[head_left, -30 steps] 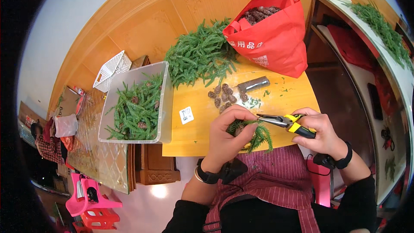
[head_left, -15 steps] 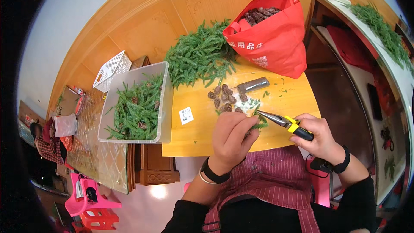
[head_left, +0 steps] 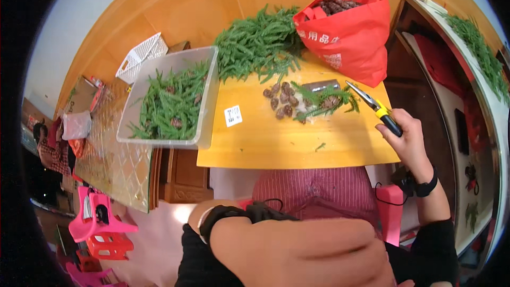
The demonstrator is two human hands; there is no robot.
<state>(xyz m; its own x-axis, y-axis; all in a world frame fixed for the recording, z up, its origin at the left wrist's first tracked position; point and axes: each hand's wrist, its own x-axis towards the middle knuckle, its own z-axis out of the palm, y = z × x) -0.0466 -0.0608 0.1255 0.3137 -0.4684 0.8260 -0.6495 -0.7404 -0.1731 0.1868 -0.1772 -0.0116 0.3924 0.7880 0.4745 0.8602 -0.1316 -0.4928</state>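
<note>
- Bottom centre: left hand (head_left: 308, 250), close to lens, back showing; cannot tell whether gripping.
- Right: right hand (head_left: 408, 137), fingers wrapped round pliers (head_left: 381, 111).
- Right of centre, on table (head_left: 255, 151): coned sprig (head_left: 321, 97), just beside pliers' tip; apparently assembled, not yet in tub (head_left: 207, 101).
- Centre: loose cones (head_left: 281, 101), unused.
- Left: coned sprigs (head_left: 170, 106) in tub, seemingly finished.
- Upper centre: greenery (head_left: 255, 45), bag of cones (head_left: 350, 42); plenty left, probably.

Left hand (head_left: 303, 250) has released the sprig (head_left: 330, 102) and moved near the camera; sprig now lies on bench (head_left: 265, 149); pliers (head_left: 390, 123) have shifted right.
</note>
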